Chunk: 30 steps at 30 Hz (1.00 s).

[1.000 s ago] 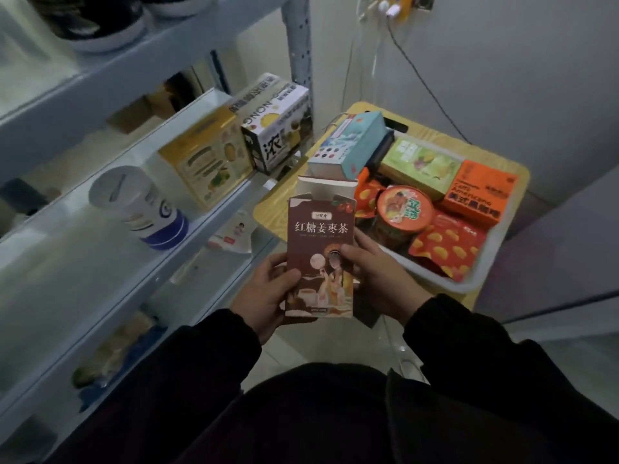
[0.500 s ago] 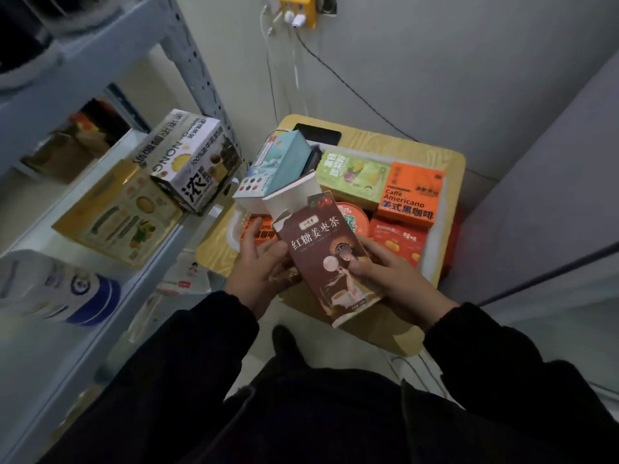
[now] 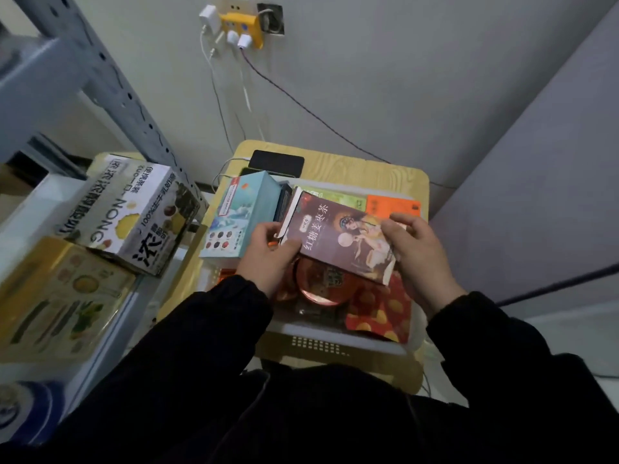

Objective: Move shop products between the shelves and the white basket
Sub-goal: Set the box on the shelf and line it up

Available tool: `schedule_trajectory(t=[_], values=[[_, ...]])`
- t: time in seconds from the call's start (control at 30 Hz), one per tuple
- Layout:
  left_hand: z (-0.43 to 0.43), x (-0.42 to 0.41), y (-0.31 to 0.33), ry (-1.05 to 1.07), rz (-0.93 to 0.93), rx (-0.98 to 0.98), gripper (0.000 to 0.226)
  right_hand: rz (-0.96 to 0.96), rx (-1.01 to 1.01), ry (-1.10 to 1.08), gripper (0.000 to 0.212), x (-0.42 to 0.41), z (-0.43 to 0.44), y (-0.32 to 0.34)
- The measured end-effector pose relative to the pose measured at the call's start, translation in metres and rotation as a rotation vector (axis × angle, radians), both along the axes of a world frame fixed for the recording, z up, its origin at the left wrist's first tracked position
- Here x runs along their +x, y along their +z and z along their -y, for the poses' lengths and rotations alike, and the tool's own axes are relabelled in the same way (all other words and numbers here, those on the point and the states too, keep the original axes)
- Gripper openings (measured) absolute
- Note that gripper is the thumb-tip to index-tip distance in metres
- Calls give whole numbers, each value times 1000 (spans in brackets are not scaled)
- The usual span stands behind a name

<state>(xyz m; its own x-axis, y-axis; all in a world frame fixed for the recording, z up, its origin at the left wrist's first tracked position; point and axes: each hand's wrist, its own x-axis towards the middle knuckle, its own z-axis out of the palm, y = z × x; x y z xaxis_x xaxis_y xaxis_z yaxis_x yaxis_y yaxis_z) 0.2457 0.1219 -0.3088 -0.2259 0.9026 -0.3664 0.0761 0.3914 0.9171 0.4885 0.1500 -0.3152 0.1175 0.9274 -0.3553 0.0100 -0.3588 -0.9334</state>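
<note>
Brown tea box (image 3: 338, 239) held tilted, just above the goods in the white basket (image 3: 335, 333) (printed face up). Left grip (image 3: 268, 252) curled round its left end; right grip (image 3: 418, 252) pinching the right end. Red-lidded tub (image 3: 321, 283) lies directly beneath. Basket sits on the wooden bench (image 3: 402, 182).

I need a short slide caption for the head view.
Left hand and right hand hold a brown tea box over the white basket.
</note>
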Motion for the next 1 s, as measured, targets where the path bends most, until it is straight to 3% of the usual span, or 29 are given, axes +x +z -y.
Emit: schedule_trajectory(t=[0.27,0.53,0.63,0.83,1.0], values=[[-53,-21,10,-316,-467,175,45,223,61,13,46,-43,-72,8],[-64,-26,7,-594,-940,140,59,508,130,162,54,-62,-75,4],[-64,-26,3,-696,-1107,220,71,615,183,204,53,-60,-63,2],[-60,-20,-14,-882,-1275,187,85,1031,290,541,62,-67,-41,-12],[-62,-20,-13,-872,-1306,180,85,1038,351,572,54,-63,-50,-16]])
